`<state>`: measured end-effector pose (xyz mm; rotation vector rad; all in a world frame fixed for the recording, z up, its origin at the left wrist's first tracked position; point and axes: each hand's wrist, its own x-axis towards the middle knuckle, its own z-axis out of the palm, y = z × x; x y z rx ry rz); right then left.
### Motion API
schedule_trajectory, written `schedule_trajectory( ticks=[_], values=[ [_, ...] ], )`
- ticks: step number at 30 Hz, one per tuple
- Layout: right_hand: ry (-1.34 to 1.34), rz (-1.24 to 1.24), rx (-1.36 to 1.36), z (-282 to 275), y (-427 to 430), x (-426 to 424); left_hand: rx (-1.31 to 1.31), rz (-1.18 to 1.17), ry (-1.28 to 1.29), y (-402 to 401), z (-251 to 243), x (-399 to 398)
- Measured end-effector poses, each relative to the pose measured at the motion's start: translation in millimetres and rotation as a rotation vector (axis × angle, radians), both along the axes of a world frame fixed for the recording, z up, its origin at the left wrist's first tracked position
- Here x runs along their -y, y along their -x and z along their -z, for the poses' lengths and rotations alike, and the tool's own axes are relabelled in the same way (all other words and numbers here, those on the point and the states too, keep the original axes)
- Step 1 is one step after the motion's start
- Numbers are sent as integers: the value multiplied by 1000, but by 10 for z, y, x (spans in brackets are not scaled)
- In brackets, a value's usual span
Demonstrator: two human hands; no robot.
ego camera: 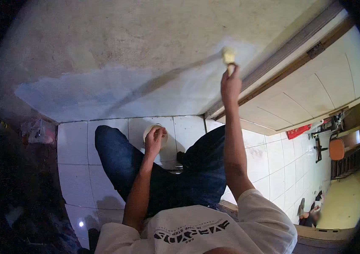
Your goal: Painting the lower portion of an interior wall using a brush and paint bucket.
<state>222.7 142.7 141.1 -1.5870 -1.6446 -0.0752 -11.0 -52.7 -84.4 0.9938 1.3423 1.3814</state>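
My right hand (230, 84) grips the handle of a paintbrush (229, 57), its pale head blurred against the wall at the upper right. Around the brush the wall (81, 85) carries a whitish, wet-looking coat along its lower part, while the area above is a stained beige. Between my knees, near the wall's foot, is a round white tub (147, 131). My left hand (155, 139) is over this tub with its fingers curled at the rim; whether they grip it is hidden. The tub's contents cannot be made out.
A wooden door frame (281, 52) and a cream panelled door (297, 92) border the wall on the right. White tiles (75, 139) cover the floor. At left lies a clear plastic bag (42, 131) in shadow. Far right are an orange-seated chair (337, 149) and a person (310, 219) low down.
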Motion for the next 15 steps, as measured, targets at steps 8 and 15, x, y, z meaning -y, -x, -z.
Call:
schedule_trajectory(
  ticks=[8,15],
  values=[
    [-99,-50,57,-298,-225,53,-17,19,35,2,106,17],
    [-460,8,-155,-815,61,155,-5,10,12,66,4,5]
  ],
)
